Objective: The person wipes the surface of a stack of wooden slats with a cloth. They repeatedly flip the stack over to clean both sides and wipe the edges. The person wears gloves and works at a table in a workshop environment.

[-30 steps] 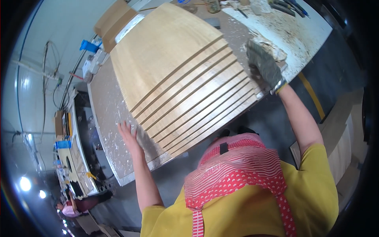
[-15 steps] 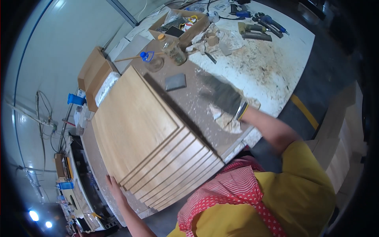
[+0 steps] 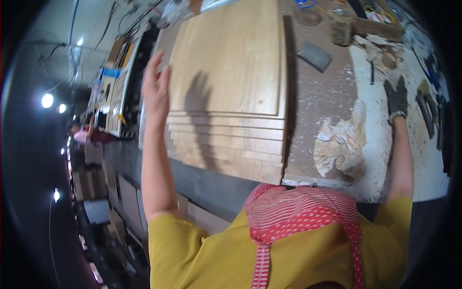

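A stack of light wooden boards (image 3: pixel 226 58) lies in front of me, the near edges stepped like stairs. My left hand (image 3: pixel 156 89) is bare and raised beside the left edge of the stack, fingers stretched and thumb apart; its shadow falls across the top board. Far to the right, my right hand (image 3: pixel 397 98) wears a dark glove. Its fingers are spread over the dusty white tabletop (image 3: pixel 375 173), with nothing seen in them. Between the stack and that hand lie a flat grey rectangular pad (image 3: pixel 315 57) and a crumpled, stained paper or cloth (image 3: pixel 337 147).
A clear bottle (image 3: pixel 340 28) and a jug with a blue handle (image 3: pixel 308 13) stand beyond the pad. A cardboard box (image 3: pixel 382 30) of odds and ends is behind them. Nail guns (image 3: pixel 426 108) lie at the right. Another person (image 3: pixel 86 135) is far off left.
The view has swung, so the stack appears more upright. My right hand has moved from above the brown surface to the white tabletop on the right. My left hand has come up along the stack's side.
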`<move>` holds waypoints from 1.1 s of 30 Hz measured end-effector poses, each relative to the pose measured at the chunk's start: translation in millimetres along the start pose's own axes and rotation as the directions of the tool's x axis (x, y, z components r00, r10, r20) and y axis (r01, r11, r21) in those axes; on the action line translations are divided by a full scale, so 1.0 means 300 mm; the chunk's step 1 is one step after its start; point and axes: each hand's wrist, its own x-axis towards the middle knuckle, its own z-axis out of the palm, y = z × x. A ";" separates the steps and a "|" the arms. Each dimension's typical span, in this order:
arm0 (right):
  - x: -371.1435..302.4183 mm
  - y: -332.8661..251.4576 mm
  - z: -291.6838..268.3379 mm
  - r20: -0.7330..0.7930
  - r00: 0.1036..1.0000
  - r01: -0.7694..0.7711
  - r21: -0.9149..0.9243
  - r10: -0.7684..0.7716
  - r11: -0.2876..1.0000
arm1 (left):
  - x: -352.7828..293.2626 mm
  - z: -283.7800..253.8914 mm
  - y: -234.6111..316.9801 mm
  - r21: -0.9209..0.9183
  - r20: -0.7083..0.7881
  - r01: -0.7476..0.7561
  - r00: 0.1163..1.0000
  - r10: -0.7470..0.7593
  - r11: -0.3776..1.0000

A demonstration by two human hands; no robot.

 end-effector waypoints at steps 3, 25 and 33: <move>-0.118 -0.064 -0.070 0.005 0.953 0.290 0.259 -0.302 0.921 | -0.077 0.060 -0.293 0.417 0.089 -0.099 0.994 0.068 0.903; -0.874 -1.690 -0.454 -0.241 0.527 0.789 0.494 -0.815 0.365 | -0.002 0.025 -0.682 0.119 0.441 -0.409 0.838 0.321 0.905; -0.842 -1.447 -0.313 -0.244 0.725 0.688 0.296 -0.644 0.663 | -0.012 0.001 -0.662 0.070 0.472 -0.273 0.856 0.209 0.960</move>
